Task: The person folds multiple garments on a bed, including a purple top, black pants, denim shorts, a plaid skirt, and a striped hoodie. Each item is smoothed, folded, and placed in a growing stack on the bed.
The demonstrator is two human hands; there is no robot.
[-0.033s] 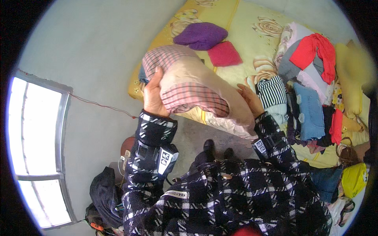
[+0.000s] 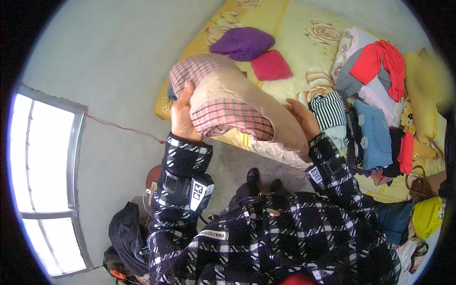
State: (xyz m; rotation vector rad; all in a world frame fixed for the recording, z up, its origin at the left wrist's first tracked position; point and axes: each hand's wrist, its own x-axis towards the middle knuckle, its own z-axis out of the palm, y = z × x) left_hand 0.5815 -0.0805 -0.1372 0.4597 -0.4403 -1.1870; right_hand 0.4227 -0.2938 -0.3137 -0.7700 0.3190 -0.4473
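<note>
A thick folded bundle of beige cloth with pink plaid panels [image 2: 237, 90] is held up between my two hands, above the near edge of the bed. The kind of garment cannot be told. My left hand [image 2: 184, 116] clasps its left end, thumb on top and the other fingers hidden underneath. Against the right side rests my right hand [image 2: 304, 119], its fingers partly behind the cloth. Beyond the bundle lie a purple folded knit [image 2: 243, 43] and a flat pink-red cloth square [image 2: 271, 65] on the bed.
The bed [image 2: 299, 28] has a yellow floral cover. At right are a striped folded garment [image 2: 327, 111], folded blue denim [image 2: 374, 135] and a red garment [image 2: 380, 66] on a heap. A bright window [image 2: 45, 152] stands left; dark clothing [image 2: 126, 232] hangs or lies below.
The beige and plaid bundle and my left hand have shifted very slightly left. My right hand stays at the bundle's right side.
</note>
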